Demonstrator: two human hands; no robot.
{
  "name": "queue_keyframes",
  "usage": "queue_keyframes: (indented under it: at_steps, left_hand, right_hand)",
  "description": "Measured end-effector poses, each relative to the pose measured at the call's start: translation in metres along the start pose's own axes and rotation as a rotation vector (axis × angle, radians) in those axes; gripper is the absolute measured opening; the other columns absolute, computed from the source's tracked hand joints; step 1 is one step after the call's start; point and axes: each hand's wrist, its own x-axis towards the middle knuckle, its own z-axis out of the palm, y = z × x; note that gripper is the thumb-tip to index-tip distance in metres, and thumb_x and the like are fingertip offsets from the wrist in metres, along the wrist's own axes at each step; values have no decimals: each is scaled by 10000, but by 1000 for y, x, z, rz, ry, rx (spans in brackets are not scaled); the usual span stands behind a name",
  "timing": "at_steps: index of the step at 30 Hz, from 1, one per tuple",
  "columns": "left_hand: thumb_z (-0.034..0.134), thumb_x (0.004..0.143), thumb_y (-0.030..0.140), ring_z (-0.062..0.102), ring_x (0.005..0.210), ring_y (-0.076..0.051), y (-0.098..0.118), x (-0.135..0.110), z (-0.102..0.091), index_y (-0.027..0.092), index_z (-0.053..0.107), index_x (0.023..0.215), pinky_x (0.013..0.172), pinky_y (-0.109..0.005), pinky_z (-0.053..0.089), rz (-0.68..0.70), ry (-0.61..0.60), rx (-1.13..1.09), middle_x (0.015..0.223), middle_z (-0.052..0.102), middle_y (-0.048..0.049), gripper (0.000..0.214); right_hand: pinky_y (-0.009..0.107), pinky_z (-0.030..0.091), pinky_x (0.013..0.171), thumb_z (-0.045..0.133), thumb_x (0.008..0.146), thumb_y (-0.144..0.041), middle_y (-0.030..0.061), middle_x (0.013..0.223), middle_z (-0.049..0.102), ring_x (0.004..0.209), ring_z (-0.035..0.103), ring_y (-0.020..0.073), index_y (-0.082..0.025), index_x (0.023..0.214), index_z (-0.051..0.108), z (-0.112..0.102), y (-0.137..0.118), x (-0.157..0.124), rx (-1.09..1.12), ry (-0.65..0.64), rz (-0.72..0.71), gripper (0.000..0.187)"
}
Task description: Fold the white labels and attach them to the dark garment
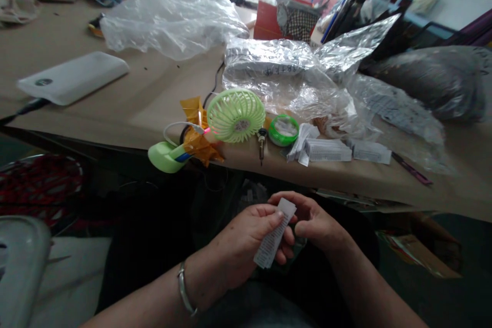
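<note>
- Main item: paper slip stack point(272, 236), white, narrow, several sheets w/ edges slightly fanned, fine print too small to read
- Loc: held in the person's lap area, below front edge of the kraft-paper-covered table point(126, 107), tilted, top end up toward R
- L hand point(246, 241): closed on stack, thumb on top face, fingers behind; metal bangle point(185, 289) on wrist
- R hand point(311, 220): fingers curled, mostly closed, just beside top of stack; contact unclear from this view
- Nearest on table, along front edge: lime-green mini fan point(236, 115) w/ round grille, lying tilted; matching green fan handle point(168, 157) left of it, blue stripe, overhanging edge
- Amber tape point(196, 133) stuck between fan and handle, thin wires around it, small red glow near fan
- Right of fan: small dark tool point(262, 143), kind unclear; green-rimmed round item point(283, 130); white printed cartons point(328, 150) near edge
- Further back on table: clear plastic bags point(172, 20), crinkled foil-like bag point(277, 69), white power bank point(73, 78) w/ black cable, red box point(269, 18) at far side
</note>
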Motion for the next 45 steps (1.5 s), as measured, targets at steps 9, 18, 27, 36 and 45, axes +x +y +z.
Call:
queue_keyframes:
  at_steps: [9, 18, 27, 36, 45]
  left_hand:
    - [538, 832, 369, 531, 428, -64, -7, -4, -2, 112, 585, 750, 434, -161, 398, -24, -44, 94, 598, 602, -20, 274]
    - [542, 816, 375, 519, 449, -76, -7, -2, -5, 132, 574, 734, 445, -192, 385, -13, 33, 91, 604, 582, -2, 259]
    - [507, 848, 330, 531, 516, -76, -6, -1, -14, 119, 593, 817, 480, -183, 398, 85, 102, 82, 652, 564, -3, 230]
    - [543, 816, 368, 515, 505, -86, 3, -6, -14, 123, 591, 802, 473, -191, 386, 141, 218, 120, 612, 554, 9, 250]
    - [526, 818, 380, 478, 492, -91, 8, -4, -16, 145, 579, 686, 487, -206, 369, 231, 334, 236, 557, 542, 15, 275]
  right_hand:
    - [298, 434, 879, 776, 644, -281, 47, 1065, 600, 969, 578, 178, -191, 860, 696, 5, 9, 13, 283, -127, -4, 247]
    - [332, 482, 855, 689, 753, -347, 47, 1105, 617, 955, 605, 191, -259, 1124, 601, 10, 7, 5, -23, 66, -75, 391]
    - [383, 429, 952, 504, 895, -252, 88, 1189, 551, 1119, 511, 228, -225, 1223, 532, 30, -7, 0, -993, 286, -424, 331]
    - [230, 485, 640, 579, 836, -346, -11, 761, 615, 671, 589, 125, -210, 981, 597, 37, -6, 18, -341, 412, -186, 200]
    - [206, 390, 413, 625, 781, -385, -59, 505, 493, 402, 454, 91, -184, 725, 527, 48, -8, 40, -85, 352, -33, 230]
